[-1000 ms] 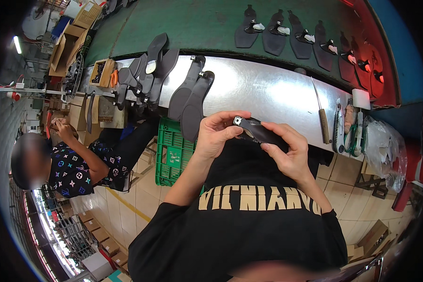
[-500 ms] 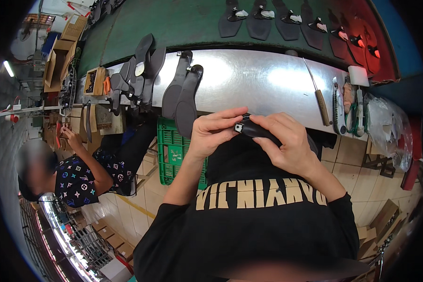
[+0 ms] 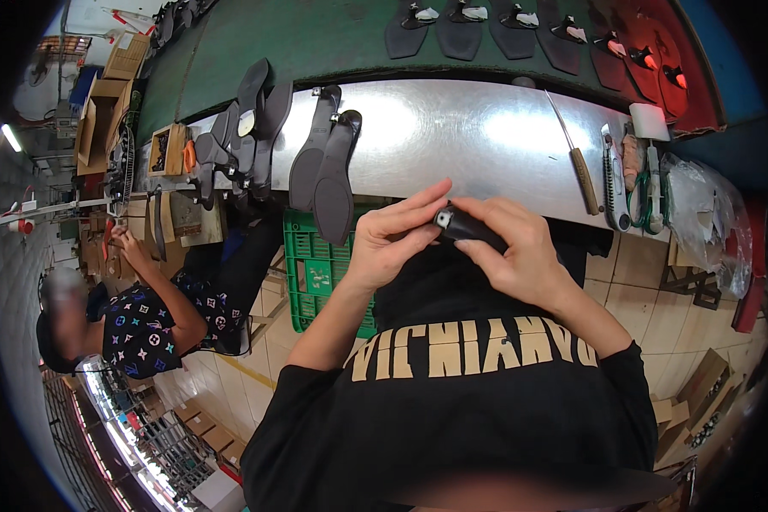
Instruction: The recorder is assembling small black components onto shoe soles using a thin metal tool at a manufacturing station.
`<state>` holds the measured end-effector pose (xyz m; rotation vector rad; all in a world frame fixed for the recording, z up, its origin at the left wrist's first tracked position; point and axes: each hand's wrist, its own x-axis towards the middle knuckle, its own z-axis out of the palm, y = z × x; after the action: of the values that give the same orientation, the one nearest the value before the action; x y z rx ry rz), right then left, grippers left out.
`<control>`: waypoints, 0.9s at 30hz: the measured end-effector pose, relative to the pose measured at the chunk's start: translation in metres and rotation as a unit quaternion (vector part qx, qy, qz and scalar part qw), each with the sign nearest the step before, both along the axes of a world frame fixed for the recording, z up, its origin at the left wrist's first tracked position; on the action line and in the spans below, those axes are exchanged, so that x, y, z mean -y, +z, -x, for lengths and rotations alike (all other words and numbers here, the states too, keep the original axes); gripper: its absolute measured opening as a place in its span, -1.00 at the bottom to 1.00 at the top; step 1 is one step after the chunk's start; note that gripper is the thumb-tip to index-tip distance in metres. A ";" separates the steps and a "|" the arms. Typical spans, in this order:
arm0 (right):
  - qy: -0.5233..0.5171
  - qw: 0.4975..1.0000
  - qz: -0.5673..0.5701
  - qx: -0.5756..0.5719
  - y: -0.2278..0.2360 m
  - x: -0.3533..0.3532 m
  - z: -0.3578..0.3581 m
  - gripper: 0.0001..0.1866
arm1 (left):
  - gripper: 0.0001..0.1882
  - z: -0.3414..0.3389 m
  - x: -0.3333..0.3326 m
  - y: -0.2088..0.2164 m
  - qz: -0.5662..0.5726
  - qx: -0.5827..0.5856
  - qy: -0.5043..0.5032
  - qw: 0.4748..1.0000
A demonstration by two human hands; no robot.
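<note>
In front of my chest, my right hand point(image 3: 518, 247) grips a black shoe sole point(image 3: 472, 227), thumb below and fingers over the top. A small silver metal piece shows at the sole's left end. My left hand point(image 3: 398, 239) closes round that end, its fingers long and straight and its thumb underneath. The sole's far part is hidden behind my right hand. Nearest on the metal bench, two dark soles point(image 3: 337, 175) with silver-tipped heels lie overlapping, jutting past the front edge.
More soles point(image 3: 249, 128) are piled left on the metal bench point(image 3: 418, 128), by a wooden box point(image 3: 171, 149). An awl point(image 3: 578, 166), a utility knife point(image 3: 614, 188) and scissors point(image 3: 653, 200) lie right. Strapped soles point(image 3: 463, 30) line the green belt. A green crate point(image 3: 307, 273) stands below; a co-worker point(image 3: 145, 328) sits left.
The held sole has turned a little, its silver end facing more toward me. My left hand has shifted slightly right with it. The bench appears a little higher in view.
</note>
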<state>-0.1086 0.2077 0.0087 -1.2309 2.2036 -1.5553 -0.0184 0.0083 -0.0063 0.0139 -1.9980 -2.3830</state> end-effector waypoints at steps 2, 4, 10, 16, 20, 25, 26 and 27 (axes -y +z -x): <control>-0.023 0.981 0.050 0.187 -0.009 0.000 -0.002 -0.61 | -0.58 0.000 -0.006 0.003 -0.005 0.053 0.023 0.998; -0.016 0.966 0.037 0.256 -0.010 -0.002 0.000 -0.70 | -0.57 0.002 -0.008 0.003 -0.015 0.054 0.026 0.998; -0.022 0.992 0.003 0.125 -0.011 0.000 -0.002 -0.84 | -0.54 0.000 -0.013 0.001 -0.029 0.099 0.059 0.993; 0.035 0.999 -0.020 -0.001 -0.013 -0.002 0.004 -0.76 | -0.53 0.000 -0.013 0.003 -0.041 0.127 0.067 0.989; 0.068 0.995 -0.037 0.059 -0.006 -0.005 0.001 -0.71 | -0.54 0.003 -0.011 0.007 -0.060 0.167 0.078 0.981; 0.046 0.994 -0.043 0.092 -0.008 -0.006 -0.004 -0.72 | -0.56 0.006 -0.011 0.005 -0.068 0.167 0.080 0.980; 0.040 0.994 -0.043 0.092 -0.009 -0.006 -0.005 -0.72 | -0.57 0.007 -0.011 0.005 -0.068 0.165 0.081 0.981; 0.033 0.994 -0.043 0.092 -0.010 -0.006 -0.006 -0.73 | -0.57 0.006 -0.011 0.005 -0.068 0.166 0.080 0.980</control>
<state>-0.1027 0.2134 -0.0015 -1.0779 2.0687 -1.4699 -0.0248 0.0195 -0.0016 0.5902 -1.8596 -2.5400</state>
